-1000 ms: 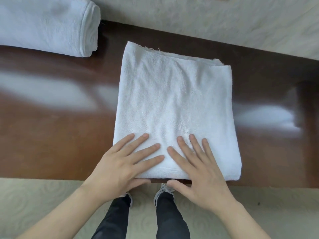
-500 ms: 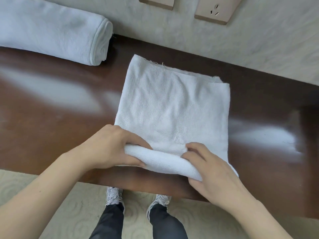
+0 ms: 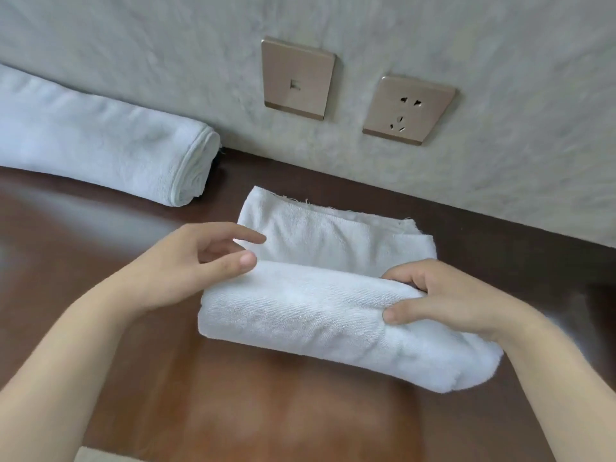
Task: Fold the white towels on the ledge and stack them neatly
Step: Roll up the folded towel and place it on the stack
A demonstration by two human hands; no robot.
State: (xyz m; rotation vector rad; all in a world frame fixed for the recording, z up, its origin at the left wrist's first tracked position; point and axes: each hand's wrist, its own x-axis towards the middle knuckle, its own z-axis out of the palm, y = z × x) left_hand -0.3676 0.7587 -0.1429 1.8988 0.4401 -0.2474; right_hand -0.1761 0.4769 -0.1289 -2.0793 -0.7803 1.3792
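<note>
Two hands, left hand (image 3: 186, 265) loosely touching, right hand (image 3: 443, 298) gripping half-rolled towel (image 3: 300, 315)

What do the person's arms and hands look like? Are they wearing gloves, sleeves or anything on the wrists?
Nothing is worn. The left hand and right hand are bare, with no gloves, rings or watch showing. Both forearms are bare as far as the picture's lower edge, with no sleeve in view. The visible thumbnails are short and unpainted.

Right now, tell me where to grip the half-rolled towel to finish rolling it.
Grip the half-rolled towel at the roll's two ends, coming from the near side over its top, as the right hand does: the roll lies crosswise, and the flat part lies beyond it, toward the wall.
</note>
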